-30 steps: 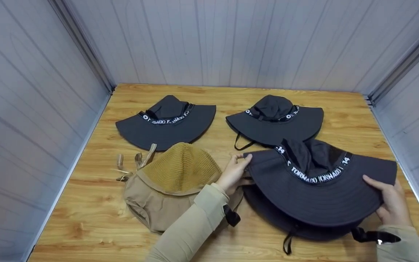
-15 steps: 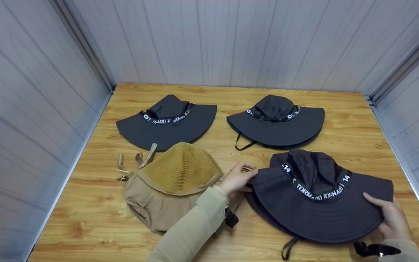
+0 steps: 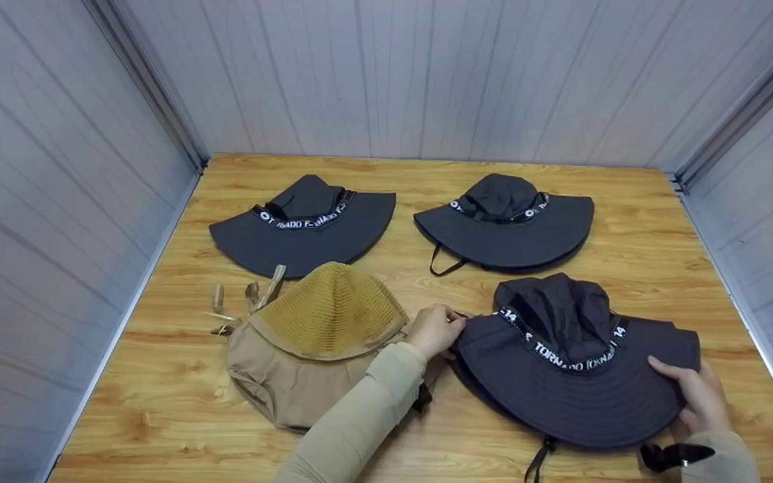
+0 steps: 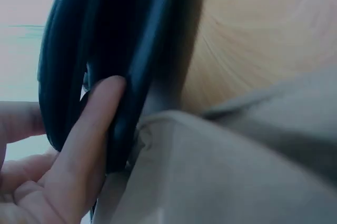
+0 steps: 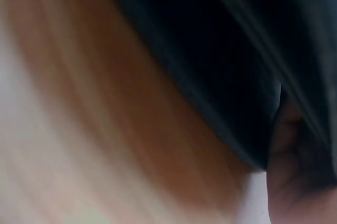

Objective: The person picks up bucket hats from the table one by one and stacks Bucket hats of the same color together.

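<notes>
A dark wide-brimmed bucket hat (image 3: 574, 396) with a white-lettered band lies folded at the front right, its soft crown up. My left hand (image 3: 437, 330) pinches the left end of its brim. On the right end, my right hand (image 3: 695, 396) grips the brim with the thumb on top and the fingers underneath. In the left wrist view a finger of the left hand (image 4: 79, 155) reaches between two layers of the dark brim (image 4: 142, 71). Part of the right hand (image 5: 295, 182) shows below the brim (image 5: 184, 76) in the right wrist view.
A tan hat (image 3: 292, 382) with a mustard mesh crown lies beside my left forearm. Two more dark hats, one back left (image 3: 306, 241) and one back right (image 3: 514, 235), lie on the wooden table (image 3: 138, 396). Pale panel walls (image 3: 386, 80) enclose the back and sides.
Both hands have brought the dark hat lower, toward the table's front, and its upper brim now lies nearer the lower layer. The right hand has shifted slightly left. The other hats stay put.
</notes>
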A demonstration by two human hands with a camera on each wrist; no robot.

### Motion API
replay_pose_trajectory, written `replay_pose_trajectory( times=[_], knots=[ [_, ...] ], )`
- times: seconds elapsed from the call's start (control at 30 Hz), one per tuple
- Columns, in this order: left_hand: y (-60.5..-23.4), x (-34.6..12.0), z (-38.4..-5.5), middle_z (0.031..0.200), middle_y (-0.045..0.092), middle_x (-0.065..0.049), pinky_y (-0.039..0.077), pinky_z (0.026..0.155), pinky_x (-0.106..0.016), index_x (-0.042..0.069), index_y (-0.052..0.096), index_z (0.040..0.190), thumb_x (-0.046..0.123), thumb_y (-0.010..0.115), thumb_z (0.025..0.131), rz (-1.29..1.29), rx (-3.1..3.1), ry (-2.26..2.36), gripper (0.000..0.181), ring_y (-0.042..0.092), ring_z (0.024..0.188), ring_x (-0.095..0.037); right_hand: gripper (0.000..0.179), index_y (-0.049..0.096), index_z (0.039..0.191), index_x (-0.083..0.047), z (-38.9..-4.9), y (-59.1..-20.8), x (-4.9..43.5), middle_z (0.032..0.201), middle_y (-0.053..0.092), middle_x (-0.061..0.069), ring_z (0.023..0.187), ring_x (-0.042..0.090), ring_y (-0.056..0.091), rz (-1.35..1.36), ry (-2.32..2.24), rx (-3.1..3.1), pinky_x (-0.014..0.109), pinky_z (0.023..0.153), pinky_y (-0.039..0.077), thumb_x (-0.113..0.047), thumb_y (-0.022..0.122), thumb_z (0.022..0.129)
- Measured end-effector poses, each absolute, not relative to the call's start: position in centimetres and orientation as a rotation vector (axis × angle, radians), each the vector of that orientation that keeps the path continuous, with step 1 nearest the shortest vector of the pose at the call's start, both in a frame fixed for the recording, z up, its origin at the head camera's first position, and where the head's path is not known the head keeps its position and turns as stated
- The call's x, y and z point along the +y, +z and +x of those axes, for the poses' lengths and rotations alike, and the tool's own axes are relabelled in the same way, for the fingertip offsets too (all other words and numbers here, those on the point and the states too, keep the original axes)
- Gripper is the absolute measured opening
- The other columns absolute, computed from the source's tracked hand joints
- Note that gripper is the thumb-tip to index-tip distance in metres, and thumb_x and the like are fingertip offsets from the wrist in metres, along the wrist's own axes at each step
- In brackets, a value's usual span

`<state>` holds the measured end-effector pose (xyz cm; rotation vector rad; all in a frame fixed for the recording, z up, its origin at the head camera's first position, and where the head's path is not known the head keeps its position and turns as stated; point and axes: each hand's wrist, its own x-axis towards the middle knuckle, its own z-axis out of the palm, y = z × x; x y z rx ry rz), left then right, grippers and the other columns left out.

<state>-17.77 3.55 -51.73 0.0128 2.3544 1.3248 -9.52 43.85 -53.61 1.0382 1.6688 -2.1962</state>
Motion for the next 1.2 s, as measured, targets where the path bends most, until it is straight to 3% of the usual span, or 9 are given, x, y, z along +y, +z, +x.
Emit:
replay_pose_trajectory(
  times=[0.17,0.3,0.4,0.47,0.57,0.7,0.9,1.07,1.2],
  knots=[
    [-51.7,3.8,-18.0,0.102,0.074,-0.009,0.059,0.069,-0.027,0.009,0.074,0.103,0.017,0.057,0.099,0.097,2.479,1.123,0.020,0.071,0.071,-0.020,0.044,0.042,0.110,-0.023,-9.7,-53.7,43.4,0.077,0.064,-0.016,0.073,0.004,0.065,1.075,-1.953,1.931,0.024,0.071,0.057,-0.015,0.078,0.086],
    [-51.6,3.9,-18.0,0.106,0.072,-0.011,0.059,0.063,-0.026,0.009,0.072,0.107,0.015,0.056,0.098,0.100,2.470,1.113,0.019,0.071,0.072,-0.021,0.049,0.041,0.111,-0.012,-10.1,-53.7,43.2,0.076,0.061,-0.014,0.070,0.005,0.063,1.083,-1.841,2.076,0.023,0.068,0.056,-0.015,0.081,0.083],
    [-51.6,3.9,-17.9,0.109,0.071,-0.013,0.058,0.056,-0.027,0.008,0.070,0.108,0.014,0.056,0.099,0.092,2.459,1.127,0.019,0.072,0.066,-0.023,0.057,0.041,0.119,-0.002,-10.5,-53.6,42.9,0.089,0.059,-0.007,0.072,0.001,0.058,1.085,-1.747,2.193,0.018,0.069,0.052,-0.014,0.082,0.081],
    [-51.6,4.0,-17.8,0.110,0.071,-0.013,0.059,0.062,-0.029,0.010,0.070,0.107,0.015,0.055,0.099,0.100,2.485,1.101,0.018,0.072,0.070,-0.024,0.066,0.039,0.128,0.006,-10.7,-53.6,42.7,0.104,0.058,0.005,0.080,0.002,0.055,1.082,-1.638,2.297,0.017,0.076,0.048,-0.016,0.081,0.082],
    [-51.6,4.1,-17.5,0.111,0.071,-0.011,0.057,0.084,-0.032,0.013,0.071,0.108,0.017,0.055,0.098,0.146,2.572,1.046,0.019,0.070,0.089,-0.025,0.083,0.025,0.143,0.015,-10.8,-53.4,42.4,0.135,0.046,0.028,0.110,0.023,0.054,1.054,-1.503,2.396,0.031,0.103,0.043,-0.017,0.075,0.086],
    [-51.5,4.6,-17.0,0.108,0.069,-0.008,0.049,0.095,-0.040,0.016,0.072,0.110,0.017,0.056,0.097,0.278,2.754,0.916,0.020,0.066,0.100,-0.027,0.096,0.004,0.148,0.020,-10.9,-52.9,42.4,0.152,0.017,0.042,0.142,0.050,0.022,1.002,-1.305,2.481,0.053,0.122,0.018,-0.019,0.069,0.088],
    [-51.0,5.8,-15.7,0.109,0.067,-0.005,0.050,0.078,-0.038,0.021,0.072,0.114,0.021,0.060,0.094,0.472,3.039,0.540,0.023,0.060,0.096,-0.027,0.102,0.007,0.148,0.020,-11.0,-52.1,42.8,0.147,0.015,0.049,0.136,0.062,0.020,0.915,-1.046,2.618,0.063,0.116,0.020,-0.024,0.074,0.084],
    [-50.8,7.1,-14.4,0.126,0.063,-0.001,0.043,0.083,-0.039,0.023,0.066,0.129,0.034,0.059,0.098,0.597,3.139,0.391,0.034,0.052,0.112,-0.026,0.101,0.008,0.151,0.015,-11.1,-51.2,42.1,0.146,0.007,0.049,0.132,0.067,0.012,0.764,-0.916,2.717,0.071,0.109,0.020,-0.022,0.073,0.083],
    [-51.0,8.1,-13.5,0.138,0.058,0.002,0.043,0.090,-0.039,0.023,0.059,0.138,0.031,0.059,0.097,0.794,3.195,0.243,0.042,0.052,0.122,-0.026,0.085,0.024,0.145,0.018,-11.6,-50.9,40.2,0.146,0.016,0.047,0.133,0.065,0.015,0.530,-0.851,2.851,0.070,0.110,0.019,-0.015,0.071,0.083]
  ],
)
